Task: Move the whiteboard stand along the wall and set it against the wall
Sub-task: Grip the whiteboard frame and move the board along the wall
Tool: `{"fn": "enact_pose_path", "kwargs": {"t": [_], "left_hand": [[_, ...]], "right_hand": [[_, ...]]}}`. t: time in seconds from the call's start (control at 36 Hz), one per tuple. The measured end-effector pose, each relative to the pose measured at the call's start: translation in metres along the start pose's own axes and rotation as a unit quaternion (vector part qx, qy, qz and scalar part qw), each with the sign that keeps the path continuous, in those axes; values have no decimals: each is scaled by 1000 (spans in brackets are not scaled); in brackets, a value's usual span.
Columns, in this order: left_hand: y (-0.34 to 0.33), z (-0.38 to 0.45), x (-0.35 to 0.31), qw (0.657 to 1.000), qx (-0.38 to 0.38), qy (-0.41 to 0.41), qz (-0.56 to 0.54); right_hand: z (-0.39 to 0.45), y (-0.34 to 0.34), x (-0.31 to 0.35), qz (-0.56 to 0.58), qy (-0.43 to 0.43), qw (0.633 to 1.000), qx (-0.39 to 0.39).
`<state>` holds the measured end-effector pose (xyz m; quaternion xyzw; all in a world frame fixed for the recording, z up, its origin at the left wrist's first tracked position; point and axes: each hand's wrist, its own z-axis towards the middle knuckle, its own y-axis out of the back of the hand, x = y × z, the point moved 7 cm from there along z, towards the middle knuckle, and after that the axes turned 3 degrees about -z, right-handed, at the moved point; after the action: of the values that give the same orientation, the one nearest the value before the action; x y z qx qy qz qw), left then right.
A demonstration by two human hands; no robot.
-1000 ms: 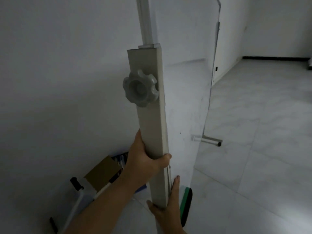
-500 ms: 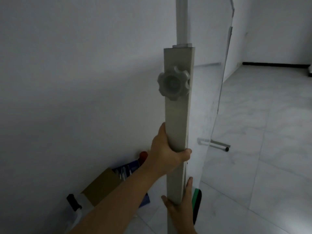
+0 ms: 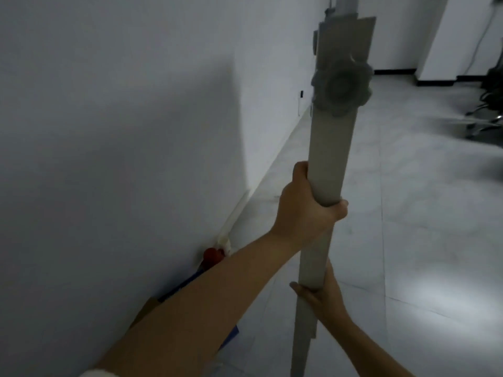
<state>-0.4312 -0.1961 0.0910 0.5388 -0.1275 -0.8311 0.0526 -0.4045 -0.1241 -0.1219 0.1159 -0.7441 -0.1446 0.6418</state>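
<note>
White wall (image 3: 122, 131) runs left of the stand (image 3: 330, 159), whose board has swung from sight. Left hand (image 3: 304, 210) and right hand (image 3: 324, 295) both clench its post; the carry goes on.

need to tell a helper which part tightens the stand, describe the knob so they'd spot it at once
Start at the tall grey post that both hands hold upright beside the white wall. Follow it up past the left hand to the knob on its face. It is the only round, scalloped, flower-shaped piece on the flat, straight post.
</note>
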Motion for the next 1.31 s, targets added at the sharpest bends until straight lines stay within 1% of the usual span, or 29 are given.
{"fn": "enact_pose_path", "kwargs": {"t": [0.11, 0.25, 0.61, 0.75, 0.97, 1.31], "left_hand": [[-7, 31, 10, 1000, 0, -10, 3], [-19, 76, 24, 1000, -6, -13, 9], [-58, 208, 72, 1000, -5, -6, -19], [-65, 251, 91, 1000, 3, 2, -24], [-40, 333, 126, 999, 4, -19, -30], [17, 477, 213, 996, 63, -12, -61]], "right_hand": [[30, 10, 6, -21, -7, 1000, -5], [75, 24, 12, -11, -9, 1000, -8], [214, 64, 14, 15, 22, 999, -23], [259, 72, 15, 2, 25, 999, -30], [347, 53, 39, 13, 6, 999, -39], [501, -2, 82, 16, -28, 996, -78]]}}
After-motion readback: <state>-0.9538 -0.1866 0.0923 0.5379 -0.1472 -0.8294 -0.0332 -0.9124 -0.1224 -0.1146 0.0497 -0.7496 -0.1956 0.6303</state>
